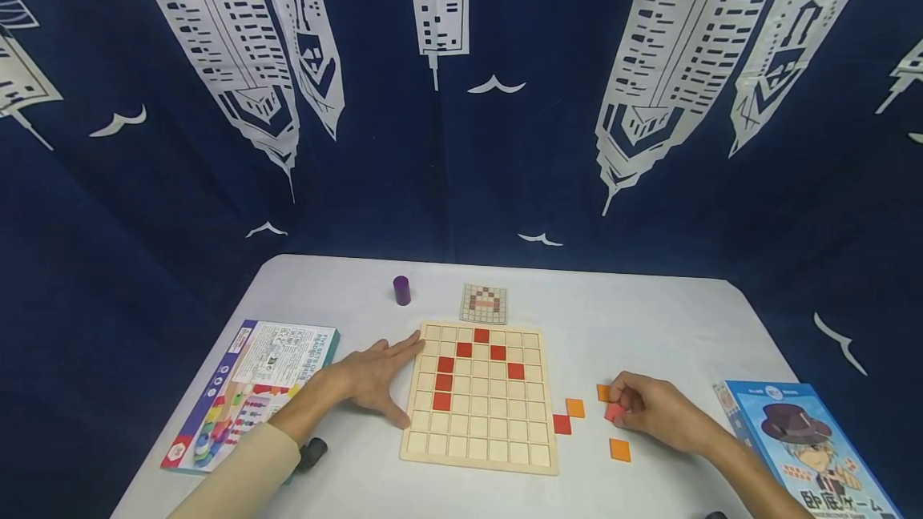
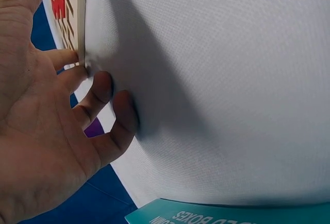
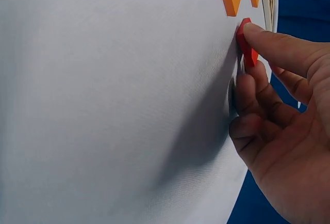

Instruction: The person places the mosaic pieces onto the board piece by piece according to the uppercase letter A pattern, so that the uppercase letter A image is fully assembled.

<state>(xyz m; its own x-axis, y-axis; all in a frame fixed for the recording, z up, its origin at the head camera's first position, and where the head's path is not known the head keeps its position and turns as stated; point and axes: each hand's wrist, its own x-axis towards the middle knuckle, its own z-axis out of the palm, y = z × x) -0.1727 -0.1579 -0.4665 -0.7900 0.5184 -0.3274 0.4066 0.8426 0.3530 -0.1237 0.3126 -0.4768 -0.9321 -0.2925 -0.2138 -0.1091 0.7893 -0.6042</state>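
Head: see left hand (image 1: 375, 375) spread, gripping nothing, braced on left edge of gridded board (image 1: 479, 405); red tile (image 1: 614, 411) pinched in right hand (image 1: 659, 411), right of board. Probably best lifted by edges without nudging orange tiles (image 1: 620, 450). Count seven red squares (image 1: 443, 383) in board cells; can't see inside left box (image 1: 252, 391) or right box (image 1: 815, 447)
Left wrist: see fingers touching board edge
Right wrist: keep pinch light

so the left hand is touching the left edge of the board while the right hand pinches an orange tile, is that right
Not quite: the tile that the right hand pinches is red, not orange, as the right wrist view shows. The left hand is indeed touching the left edge of the board.
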